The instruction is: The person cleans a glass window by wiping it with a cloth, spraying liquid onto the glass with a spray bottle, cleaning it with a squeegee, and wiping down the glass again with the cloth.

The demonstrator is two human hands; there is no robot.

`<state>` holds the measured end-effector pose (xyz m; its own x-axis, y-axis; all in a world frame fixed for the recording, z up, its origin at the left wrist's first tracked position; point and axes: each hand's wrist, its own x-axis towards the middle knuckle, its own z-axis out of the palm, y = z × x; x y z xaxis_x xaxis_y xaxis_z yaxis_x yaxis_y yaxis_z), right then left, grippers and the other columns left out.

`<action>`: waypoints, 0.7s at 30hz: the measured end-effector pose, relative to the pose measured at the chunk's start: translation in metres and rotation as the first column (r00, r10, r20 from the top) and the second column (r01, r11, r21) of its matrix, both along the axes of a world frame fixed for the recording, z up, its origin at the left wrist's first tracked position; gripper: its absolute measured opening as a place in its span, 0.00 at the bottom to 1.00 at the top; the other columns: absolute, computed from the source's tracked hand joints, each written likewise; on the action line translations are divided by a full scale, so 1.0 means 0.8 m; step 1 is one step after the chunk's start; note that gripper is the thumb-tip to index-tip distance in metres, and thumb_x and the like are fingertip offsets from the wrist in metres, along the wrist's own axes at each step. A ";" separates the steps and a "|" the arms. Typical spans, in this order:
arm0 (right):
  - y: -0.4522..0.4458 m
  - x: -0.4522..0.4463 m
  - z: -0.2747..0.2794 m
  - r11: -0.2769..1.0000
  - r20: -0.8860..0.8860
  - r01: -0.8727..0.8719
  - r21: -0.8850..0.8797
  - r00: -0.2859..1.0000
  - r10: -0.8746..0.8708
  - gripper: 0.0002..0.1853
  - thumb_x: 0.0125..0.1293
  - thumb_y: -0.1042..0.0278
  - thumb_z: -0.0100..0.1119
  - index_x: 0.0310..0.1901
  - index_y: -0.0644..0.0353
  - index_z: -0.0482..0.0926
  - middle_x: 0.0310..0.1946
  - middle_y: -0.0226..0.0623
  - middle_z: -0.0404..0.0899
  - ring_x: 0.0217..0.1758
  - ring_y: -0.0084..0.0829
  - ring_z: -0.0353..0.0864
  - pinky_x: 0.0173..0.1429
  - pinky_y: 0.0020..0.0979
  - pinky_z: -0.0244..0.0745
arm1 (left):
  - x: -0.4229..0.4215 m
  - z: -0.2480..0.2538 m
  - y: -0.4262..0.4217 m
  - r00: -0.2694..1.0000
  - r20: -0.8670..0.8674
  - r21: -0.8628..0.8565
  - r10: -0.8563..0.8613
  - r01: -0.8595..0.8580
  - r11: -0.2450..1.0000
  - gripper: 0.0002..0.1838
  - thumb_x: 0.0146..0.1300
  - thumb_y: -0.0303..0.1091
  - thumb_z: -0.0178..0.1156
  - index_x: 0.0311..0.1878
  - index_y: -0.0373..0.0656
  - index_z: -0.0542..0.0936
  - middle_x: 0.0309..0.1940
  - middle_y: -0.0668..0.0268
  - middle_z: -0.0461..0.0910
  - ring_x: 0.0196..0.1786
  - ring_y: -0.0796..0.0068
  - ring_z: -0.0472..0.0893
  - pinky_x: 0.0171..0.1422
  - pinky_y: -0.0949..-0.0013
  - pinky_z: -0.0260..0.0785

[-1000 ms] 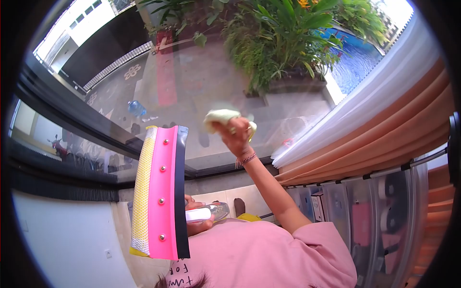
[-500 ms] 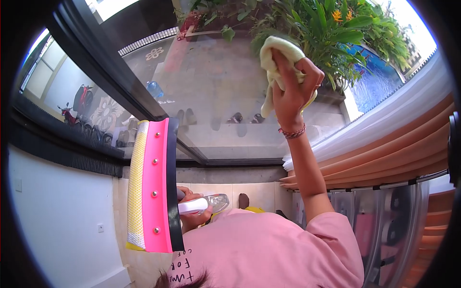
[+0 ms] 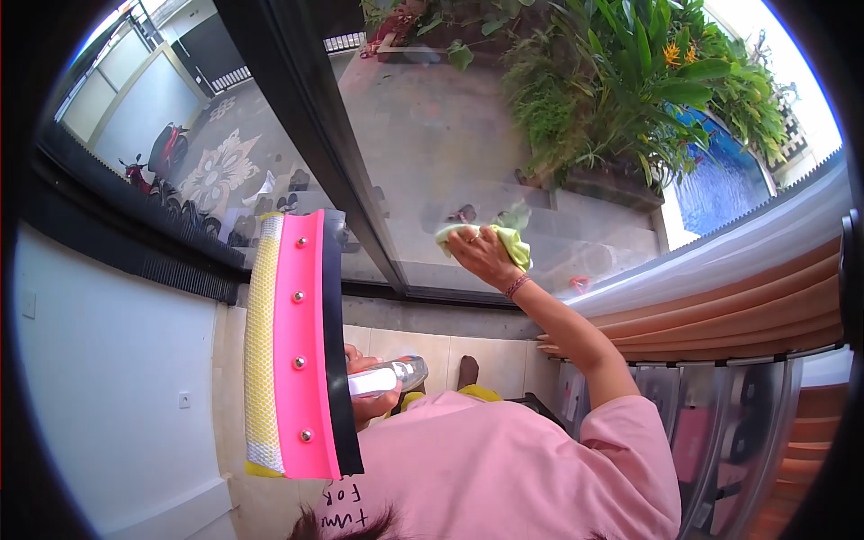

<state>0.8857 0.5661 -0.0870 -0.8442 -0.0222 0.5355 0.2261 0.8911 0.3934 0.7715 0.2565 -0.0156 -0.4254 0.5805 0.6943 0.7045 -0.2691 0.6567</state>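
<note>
My right hand (image 3: 486, 259) presses a pale yellow-green cloth (image 3: 511, 245) against the large glass pane (image 3: 432, 153), low on its surface. Low in front of my body, my left hand (image 3: 371, 405) is wrapped round a clear spray bottle (image 3: 407, 371) with a white head. Beside it stands a pink squeegee (image 3: 301, 346) with a black blade edge, metal studs and a yellow-white mesh pad; it hides part of my left hand and its handle is not clearly visible.
A black frame post (image 3: 306, 126) divides the glass. Orange and white curtains (image 3: 702, 310) hang at the right above clear plastic drawers (image 3: 693, 432). A white wall (image 3: 108, 378) is at the left. Plants (image 3: 621, 81), a pool (image 3: 720, 189) and shoes show beyond the glass.
My right hand has moved down and left across the glass with the cloth, after rising from a low place earlier. The view has shifted right-to-left, showing more at the left. My left hand still holds the bottle.
</note>
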 end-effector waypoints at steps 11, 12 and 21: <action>-0.035 -0.147 0.307 0.991 -0.698 0.113 0.073 0.716 -0.030 0.20 0.50 0.65 0.60 0.48 0.43 0.81 0.41 0.25 0.67 0.43 0.27 0.68 0.38 0.32 0.66 | -0.020 -0.021 -0.009 0.996 0.052 -0.022 -0.078 0.079 0.997 0.20 0.29 0.34 0.70 0.32 0.42 0.79 0.37 0.55 0.68 0.32 0.68 0.69 0.34 0.68 0.62; -0.045 -0.158 0.294 0.991 -0.651 0.118 0.071 0.758 -0.044 0.22 0.51 0.66 0.60 0.51 0.42 0.80 0.40 0.25 0.67 0.43 0.28 0.68 0.38 0.32 0.68 | -0.021 -0.020 -0.009 0.995 0.052 -0.022 -0.083 0.084 0.996 0.20 0.29 0.34 0.70 0.32 0.42 0.79 0.37 0.55 0.68 0.32 0.68 0.69 0.34 0.68 0.62; -0.066 -0.138 0.001 0.994 -0.200 0.067 -0.085 0.976 -0.083 0.24 0.56 0.65 0.56 0.57 0.46 0.75 0.42 0.26 0.65 0.46 0.26 0.66 0.43 0.32 0.66 | -0.015 0.010 -0.010 1.000 0.008 -0.014 0.002 -0.002 1.000 0.19 0.30 0.36 0.69 0.31 0.43 0.79 0.34 0.58 0.67 0.32 0.69 0.68 0.33 0.69 0.61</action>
<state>0.7753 0.5130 -0.0859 -0.7158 0.0850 0.6931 0.3611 0.8946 0.2633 0.7593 0.2486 -0.0078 -0.4322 0.5892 0.6827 0.6997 -0.2585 0.6660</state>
